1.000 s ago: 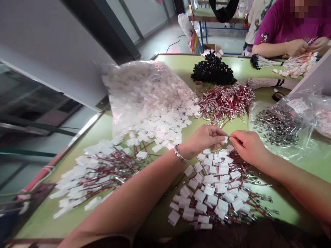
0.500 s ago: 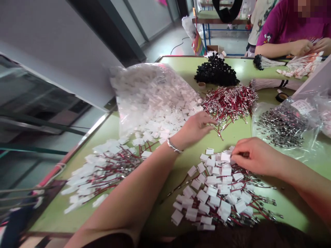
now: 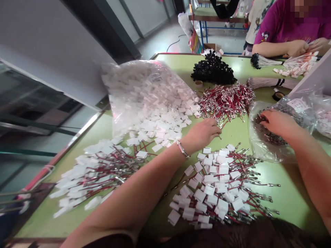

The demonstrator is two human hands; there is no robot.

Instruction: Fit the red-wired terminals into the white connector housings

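Observation:
My left hand is at the near edge of a pile of short red wires with metal ends. Its fingers are pinched on one red wire that sticks out of that pile. Over an open clear bag of small metal parts, my right hand has its thumb and forefinger a little apart among the parts. Between my arms lies a heap of white plastic connector housings with red wires attached. More such housings with wires lie left of my left forearm.
A large clear bag spills loose white housings onto the green table. Behind are a black heap of small parts, a tape roll and a bundle of white wires. Across the table, a person in purple handles white wires.
My right hand has left the heap of white housings and moved up and right to the bag of metal parts. My left hand has shifted slightly down and right, its fingers closing at the red wires.

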